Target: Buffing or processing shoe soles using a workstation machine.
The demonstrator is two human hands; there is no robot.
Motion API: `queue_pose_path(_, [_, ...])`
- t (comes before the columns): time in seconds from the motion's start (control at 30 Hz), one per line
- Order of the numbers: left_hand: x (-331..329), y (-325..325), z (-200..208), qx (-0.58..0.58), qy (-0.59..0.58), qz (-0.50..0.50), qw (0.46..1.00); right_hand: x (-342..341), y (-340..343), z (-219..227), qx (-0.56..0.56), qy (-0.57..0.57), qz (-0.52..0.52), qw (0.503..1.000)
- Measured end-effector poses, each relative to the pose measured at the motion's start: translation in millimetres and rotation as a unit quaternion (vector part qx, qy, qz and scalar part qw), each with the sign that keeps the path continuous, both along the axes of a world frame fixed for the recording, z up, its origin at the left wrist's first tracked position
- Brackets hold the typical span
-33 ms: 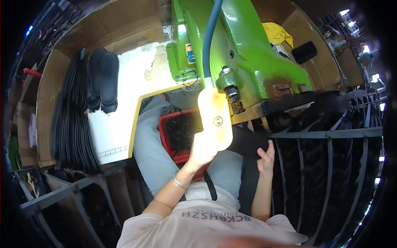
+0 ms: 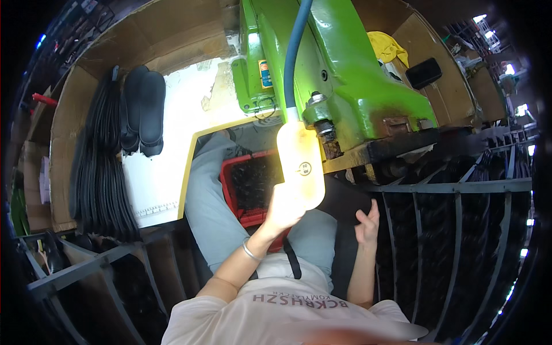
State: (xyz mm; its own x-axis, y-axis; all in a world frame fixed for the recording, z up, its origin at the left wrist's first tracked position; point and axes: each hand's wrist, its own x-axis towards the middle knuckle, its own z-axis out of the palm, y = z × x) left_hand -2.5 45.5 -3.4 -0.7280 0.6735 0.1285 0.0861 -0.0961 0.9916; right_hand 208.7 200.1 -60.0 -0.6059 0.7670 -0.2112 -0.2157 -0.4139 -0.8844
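My left hand (image 2: 284, 210) is raised over my lap, against the lower end of a bright, glowing lamp head (image 2: 301, 164) on a blue cable. The lamp hides its fingers and whatever they may hold. To the right, a black piece (image 2: 344, 202) stretches from behind the lamp, below the green machine (image 2: 345, 69); its kind is not clear. My right hand (image 2: 368, 225) grips its right end, with the thumb and a finger on either side of the edge.
Black soles (image 2: 100, 161) stand in a row on the white tabletop (image 2: 187, 109), with a few more (image 2: 150, 112) beside them. A red crate (image 2: 227, 184) sits between my legs. Metal racks (image 2: 454, 187) flank me. A black phone (image 2: 424, 73) and yellow cloth (image 2: 386, 47) lie back right.
Both hands and the black piece have shifted very slightly. The lamp sits a touch further right in view. Each hand keeps its place otherwise.
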Motion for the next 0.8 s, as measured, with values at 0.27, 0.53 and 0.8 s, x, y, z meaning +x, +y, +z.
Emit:
queue_pose_path(0.27, [-5, 10, 2, 0.062, -0.101, -0.017, 0.993, 5, -51, 14, -0.035, -0.002, 0.071, 0.997])
queue_pose_path(0.53, [-5, -2, 9, 0.054, 0.101, 0.074, 0.991, 3, -81, 3, -0.029, -0.044, 0.123, 0.991])
queue_pose_path(0.8, [-3, 11, 21, 0.069, -0.024, 0.046, 0.996, 4, -126, 7, -0.108, -0.028, 0.099, 0.989])
